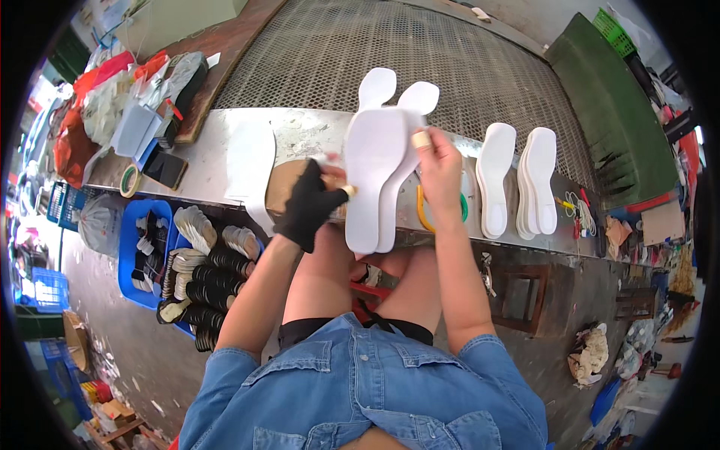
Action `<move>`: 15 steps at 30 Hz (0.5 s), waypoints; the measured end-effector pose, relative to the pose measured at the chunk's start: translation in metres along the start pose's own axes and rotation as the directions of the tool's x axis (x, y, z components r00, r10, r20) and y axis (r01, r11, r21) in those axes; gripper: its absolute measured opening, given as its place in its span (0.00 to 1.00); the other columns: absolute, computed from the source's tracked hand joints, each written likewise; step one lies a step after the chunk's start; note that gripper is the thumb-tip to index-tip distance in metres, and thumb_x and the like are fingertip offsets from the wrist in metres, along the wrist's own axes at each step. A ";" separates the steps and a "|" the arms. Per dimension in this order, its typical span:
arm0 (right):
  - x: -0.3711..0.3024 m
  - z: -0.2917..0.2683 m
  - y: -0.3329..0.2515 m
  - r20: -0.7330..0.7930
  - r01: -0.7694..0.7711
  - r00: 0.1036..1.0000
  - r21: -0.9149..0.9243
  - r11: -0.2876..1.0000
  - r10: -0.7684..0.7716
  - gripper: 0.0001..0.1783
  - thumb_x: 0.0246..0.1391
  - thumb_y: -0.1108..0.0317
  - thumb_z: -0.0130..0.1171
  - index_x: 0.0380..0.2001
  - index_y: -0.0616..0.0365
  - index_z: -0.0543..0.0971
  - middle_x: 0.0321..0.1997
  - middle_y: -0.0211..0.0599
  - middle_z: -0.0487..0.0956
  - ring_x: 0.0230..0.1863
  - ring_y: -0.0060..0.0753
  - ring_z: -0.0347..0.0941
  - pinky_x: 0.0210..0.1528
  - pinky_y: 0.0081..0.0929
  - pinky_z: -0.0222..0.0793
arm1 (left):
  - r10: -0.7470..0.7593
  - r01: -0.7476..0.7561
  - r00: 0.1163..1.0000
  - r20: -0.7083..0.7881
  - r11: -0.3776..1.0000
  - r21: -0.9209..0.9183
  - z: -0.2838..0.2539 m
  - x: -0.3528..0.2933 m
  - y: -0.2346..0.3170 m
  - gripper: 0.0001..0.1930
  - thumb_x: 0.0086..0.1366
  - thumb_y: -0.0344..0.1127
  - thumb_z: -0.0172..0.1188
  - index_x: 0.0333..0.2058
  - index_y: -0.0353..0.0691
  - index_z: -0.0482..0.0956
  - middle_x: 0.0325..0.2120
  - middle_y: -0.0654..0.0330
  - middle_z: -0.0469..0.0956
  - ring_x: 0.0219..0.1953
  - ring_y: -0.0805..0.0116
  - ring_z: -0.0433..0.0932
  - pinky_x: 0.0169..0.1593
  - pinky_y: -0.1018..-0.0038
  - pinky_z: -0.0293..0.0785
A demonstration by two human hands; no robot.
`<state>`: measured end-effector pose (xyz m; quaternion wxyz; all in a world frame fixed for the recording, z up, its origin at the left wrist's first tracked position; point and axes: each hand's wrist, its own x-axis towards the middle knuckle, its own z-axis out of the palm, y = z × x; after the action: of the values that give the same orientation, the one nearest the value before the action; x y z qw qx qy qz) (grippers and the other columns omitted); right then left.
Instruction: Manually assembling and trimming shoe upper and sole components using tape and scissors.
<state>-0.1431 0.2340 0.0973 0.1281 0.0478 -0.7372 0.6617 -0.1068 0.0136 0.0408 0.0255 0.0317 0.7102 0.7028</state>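
Note:
Two white shoe insoles, the front insole [373, 176] and one partly behind it, stand out over the bench's near edge in the middle. My right hand [441, 166], with tan tape round a finger, pinches the upper right edge of the rear insole. At the left side of the pair is my left hand [311, 201] in a black fingerless glove. Its taped digit meets the front insole's left edge, while its other fingers are blurred. Beyond them, the rounded ends of two further white insoles [418, 97] rest at the mesh.
Stacks of white insoles [537, 180] lie to the right on the metal bench [307, 135]. White sheets [249, 154] and a brown piece [289, 184] lie left. Blue bins [131, 251] with dark and pale insoles stand below left. A wire mesh [330, 45] spans the back.

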 end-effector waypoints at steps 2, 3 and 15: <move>-0.021 0.017 -0.012 0.001 0.034 0.999 -0.109 0.993 -0.034 0.11 0.53 0.65 0.57 0.33 0.64 0.77 0.22 0.27 0.73 0.25 0.14 0.65 0.26 0.15 0.60 | 0.186 -0.147 0.969 -0.162 0.964 0.222 -0.001 -0.001 0.020 0.27 0.49 0.30 0.67 0.49 0.38 0.69 0.34 0.62 0.76 0.32 0.77 0.74 0.36 0.77 0.73; -0.030 0.022 -0.023 0.023 0.098 0.995 -0.186 0.978 -0.095 0.10 0.53 0.66 0.57 0.30 0.64 0.76 0.18 0.28 0.72 0.22 0.14 0.64 0.23 0.16 0.59 | 0.292 -0.226 0.931 -0.218 0.933 0.281 0.004 -0.003 0.054 0.27 0.49 0.30 0.67 0.48 0.39 0.69 0.34 0.61 0.76 0.32 0.76 0.75 0.35 0.77 0.74; 0.056 -0.012 0.064 -0.200 0.020 0.978 -0.204 0.979 -0.061 0.12 0.55 0.63 0.55 0.29 0.63 0.77 0.19 0.24 0.71 0.19 0.15 0.61 0.19 0.19 0.58 | 0.684 -0.657 0.728 -0.051 0.717 0.236 -0.016 -0.056 0.135 0.13 0.45 0.18 0.61 0.30 0.38 0.74 0.27 0.61 0.74 0.31 0.72 0.74 0.37 0.77 0.70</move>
<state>-0.2104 0.2587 0.0507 0.2210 -0.0188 -0.7820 0.5825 -0.0512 -0.0051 0.1756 -0.2824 0.2420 0.7174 0.5890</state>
